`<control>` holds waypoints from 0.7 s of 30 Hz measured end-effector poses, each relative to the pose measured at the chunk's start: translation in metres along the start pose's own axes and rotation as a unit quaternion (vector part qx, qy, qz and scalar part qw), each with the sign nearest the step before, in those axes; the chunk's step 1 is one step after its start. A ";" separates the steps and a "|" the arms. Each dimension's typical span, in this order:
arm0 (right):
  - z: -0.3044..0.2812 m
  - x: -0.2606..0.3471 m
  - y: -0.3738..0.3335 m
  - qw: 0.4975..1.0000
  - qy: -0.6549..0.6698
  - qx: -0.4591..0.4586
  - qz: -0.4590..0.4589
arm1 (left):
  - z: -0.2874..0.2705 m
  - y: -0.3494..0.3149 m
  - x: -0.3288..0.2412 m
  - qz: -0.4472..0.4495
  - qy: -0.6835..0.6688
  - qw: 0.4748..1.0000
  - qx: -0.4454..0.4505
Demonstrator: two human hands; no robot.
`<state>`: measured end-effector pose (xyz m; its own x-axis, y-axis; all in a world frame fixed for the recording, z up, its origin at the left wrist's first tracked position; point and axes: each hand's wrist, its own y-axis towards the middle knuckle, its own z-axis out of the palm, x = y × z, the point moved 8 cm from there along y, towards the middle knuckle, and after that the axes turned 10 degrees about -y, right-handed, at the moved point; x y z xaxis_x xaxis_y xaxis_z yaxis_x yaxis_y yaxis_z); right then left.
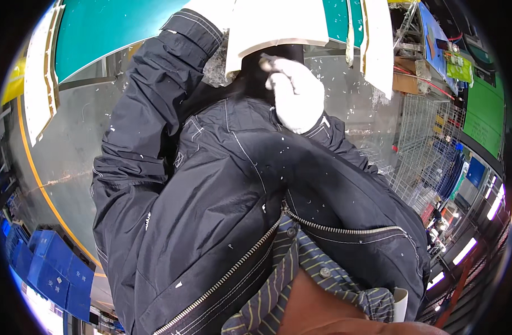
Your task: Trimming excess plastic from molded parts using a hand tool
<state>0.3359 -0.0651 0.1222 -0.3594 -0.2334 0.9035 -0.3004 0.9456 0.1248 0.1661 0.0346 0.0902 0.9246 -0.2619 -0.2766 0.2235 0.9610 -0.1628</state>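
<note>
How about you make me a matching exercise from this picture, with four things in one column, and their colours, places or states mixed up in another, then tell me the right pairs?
Column one:
1. right hand
2. jacket
3. wire cage
4. floor line

Column two:
A. orange, curving along the picture's left
B. dark, partly unzipped
C. toward the picture's right side
D. in a white glove, near the top centre

Right pairs: 1-D, 2-B, 3-C, 4-A.
</note>
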 end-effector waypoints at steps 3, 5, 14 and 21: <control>-0.009 0.005 0.009 0.995 -0.096 -0.024 0.014 | 0.001 0.001 0.000 0.002 0.002 1.000 -0.002; -0.010 0.010 0.010 0.990 -0.137 -0.025 0.006 | 0.001 0.001 0.000 0.004 0.003 1.000 -0.002; -0.006 0.007 0.007 0.980 -0.188 -0.051 -0.038 | 0.003 0.003 -0.001 0.010 0.017 1.000 -0.010; 0.007 0.012 0.007 0.971 -0.225 -0.002 -0.081 | 0.004 0.005 0.002 0.012 0.019 1.000 -0.015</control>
<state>0.3237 -0.0626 0.1313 -0.6576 -0.4544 0.6010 -0.3827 0.8886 0.2531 0.1700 0.0389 0.0923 0.9167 -0.2433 -0.3170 0.1923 0.9640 -0.1836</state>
